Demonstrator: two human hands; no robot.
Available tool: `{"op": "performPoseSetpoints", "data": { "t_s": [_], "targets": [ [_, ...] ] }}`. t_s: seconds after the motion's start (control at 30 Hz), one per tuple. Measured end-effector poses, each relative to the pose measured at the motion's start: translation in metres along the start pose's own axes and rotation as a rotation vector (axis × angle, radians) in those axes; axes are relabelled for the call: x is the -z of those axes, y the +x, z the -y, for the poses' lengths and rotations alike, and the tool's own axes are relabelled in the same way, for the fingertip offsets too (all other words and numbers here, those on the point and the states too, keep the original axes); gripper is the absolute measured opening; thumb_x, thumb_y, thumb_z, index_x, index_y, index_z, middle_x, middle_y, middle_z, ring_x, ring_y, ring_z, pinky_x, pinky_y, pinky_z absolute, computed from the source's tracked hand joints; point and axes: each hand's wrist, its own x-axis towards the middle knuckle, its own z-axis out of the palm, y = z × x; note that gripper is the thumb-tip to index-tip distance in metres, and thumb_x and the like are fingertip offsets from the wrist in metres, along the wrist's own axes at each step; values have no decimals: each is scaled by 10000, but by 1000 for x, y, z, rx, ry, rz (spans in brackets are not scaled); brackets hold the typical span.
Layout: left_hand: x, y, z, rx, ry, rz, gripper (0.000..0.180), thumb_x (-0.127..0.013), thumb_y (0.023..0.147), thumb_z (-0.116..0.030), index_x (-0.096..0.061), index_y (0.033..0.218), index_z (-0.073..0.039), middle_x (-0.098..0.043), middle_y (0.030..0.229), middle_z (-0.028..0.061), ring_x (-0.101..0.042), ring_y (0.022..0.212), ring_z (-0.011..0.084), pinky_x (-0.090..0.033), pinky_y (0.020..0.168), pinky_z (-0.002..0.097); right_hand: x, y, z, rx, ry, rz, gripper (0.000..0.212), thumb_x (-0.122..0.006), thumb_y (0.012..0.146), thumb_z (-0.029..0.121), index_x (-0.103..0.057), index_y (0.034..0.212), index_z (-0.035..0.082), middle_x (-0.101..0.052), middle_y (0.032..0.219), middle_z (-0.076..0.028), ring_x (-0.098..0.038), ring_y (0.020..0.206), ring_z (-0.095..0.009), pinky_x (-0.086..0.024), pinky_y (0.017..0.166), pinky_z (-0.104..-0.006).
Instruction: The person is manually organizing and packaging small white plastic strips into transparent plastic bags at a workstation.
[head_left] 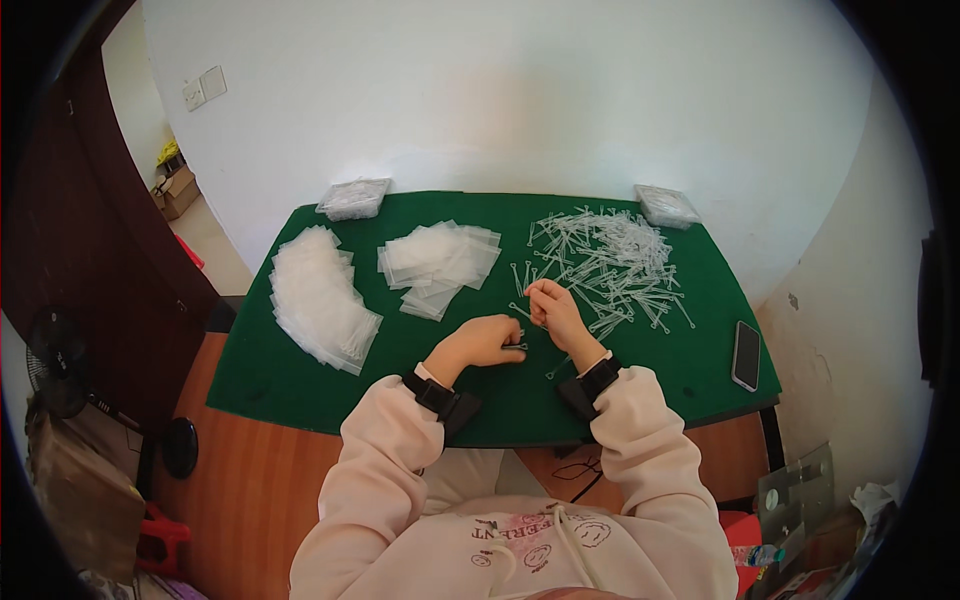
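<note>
My left hand (480, 343) is closed low over the green tabletop. Loop ends of small clear plastic sticks stick out beside its thumb, so it grips at least one. Just right of it, my right hand (555, 310) has its fingertips pinched together at the near left edge of a loose pile of clear sticks with looped ends (610, 260). What the right fingers hold, if anything, is too small to make out. A few single sticks lie around this hand, one of them by its wrist (558, 369).
Flat clear zip bags lie in a loose heap (440, 255); a curved row of filled-looking bags (318, 300) is farther left. Clear packs stand at the back left (354, 198) and back right (667, 206) corners. A phone (745, 356) rests near the green table's (640, 390) right edge.
</note>
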Motion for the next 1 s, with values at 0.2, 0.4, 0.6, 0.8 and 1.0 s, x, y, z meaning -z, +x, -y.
{"op": "performPoseSetpoints", "data": {
  "t_s": [0.2, 0.4, 0.6, 0.8, 1.0],
  "targets": [
    [-6, 2, 12, -17, 47, 187, 202, -639, 743, -228, -605, 836, -51, -582, 712, 98, -570, 672, 274, -445, 613, 354, -9, -2, -6, -24, -327, 28, 89, -530, 868, 123, -554, 862, 37, -450, 591, 4, -428, 518, -78, -371, 490, -230],
    [0, 2, 18, -9, -89, 169, 170, -613, 760, -190, -608, 864, -56, -588, 692, 68, -561, 649, 222, -433, 589, 326, -7, -8, -4, 372, -1102, -141, 120, -576, 809, 160, -596, 820, 43, -506, 663, -60, -543, 582, -184, -439, 533, -311],
    [3, 9, 20, 106, -619, -17, 153, -511, 836, -157, -591, 871, -32, -560, 717, 0, -486, 617, 94, -389, 558, 249, -3, -3, -12, 315, -1574, -164, 111, -583, 750, 170, -610, 800, 74, -539, 768, -92, -563, 681, -292, -454, 576, -375],
    [5, 13, 28, 180, -719, -286, 199, -454, 899, -203, -573, 880, -44, -532, 744, -23, -452, 645, 58, -362, 568, 203, -2, -4, -20, 394, -1588, -194, 113, -573, 757, 155, -561, 810, 56, -536, 752, -93, -561, 684, -272, -451, 579, -362],
    [-5, 15, 43, 206, -804, -539, 211, -430, 933, -249, -549, 898, -77, -523, 798, -18, -475, 709, 62, -373, 614, 191, -5, -3, -10, 262, -741, -58, 106, -509, 846, 128, -507, 906, 40, -528, 732, -30, -526, 617, -155, -419, 553, -279]
  ]
}}
